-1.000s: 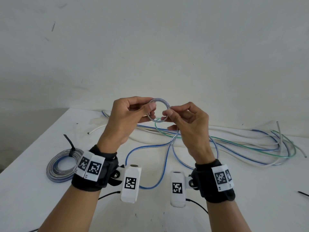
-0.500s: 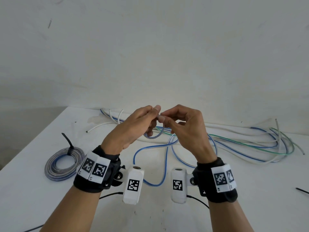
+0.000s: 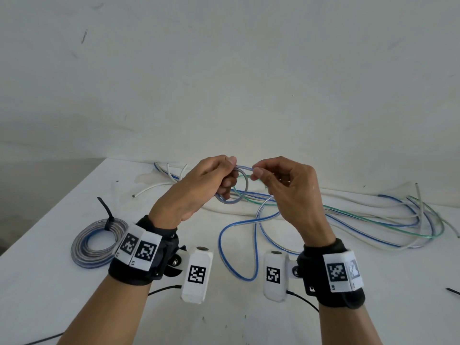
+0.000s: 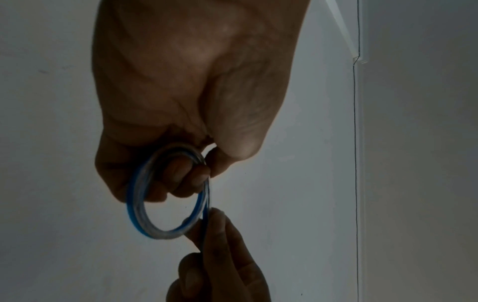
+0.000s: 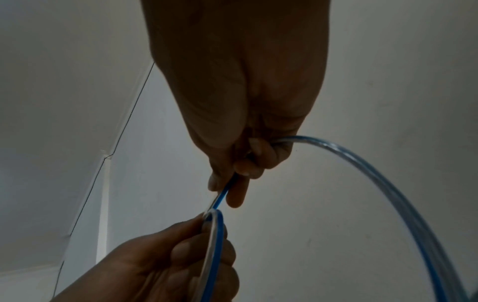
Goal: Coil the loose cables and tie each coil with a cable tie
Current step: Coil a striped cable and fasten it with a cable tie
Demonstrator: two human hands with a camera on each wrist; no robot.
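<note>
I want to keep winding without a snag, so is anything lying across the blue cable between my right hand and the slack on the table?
Nothing visible blocks it. From the right hand the blue cable hangs free to the table; farther right it lies among the green and white cables.

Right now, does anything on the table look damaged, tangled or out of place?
Nothing stands out. The left hand holds a small blue coil while the right hand pinches the cable feeding it. The finished coil lies tied, and the remaining cables lie loose on the table, uncoiled.
</note>
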